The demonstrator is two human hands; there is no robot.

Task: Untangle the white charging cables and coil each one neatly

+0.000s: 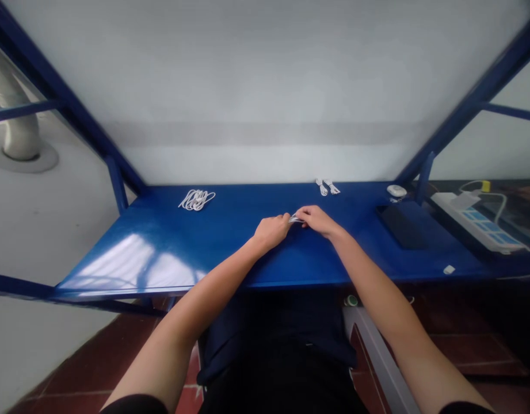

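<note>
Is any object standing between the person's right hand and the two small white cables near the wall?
Nothing visible does: only bare blue tabletop lies between the right hand, which pinches a small white item, and the two small white cables.

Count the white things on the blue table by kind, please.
Coiled cable: 1
Short cables: 2
Round disc: 1
Small scrap: 1
Item held by left hand and right hand: 1
Total: 6
</note>
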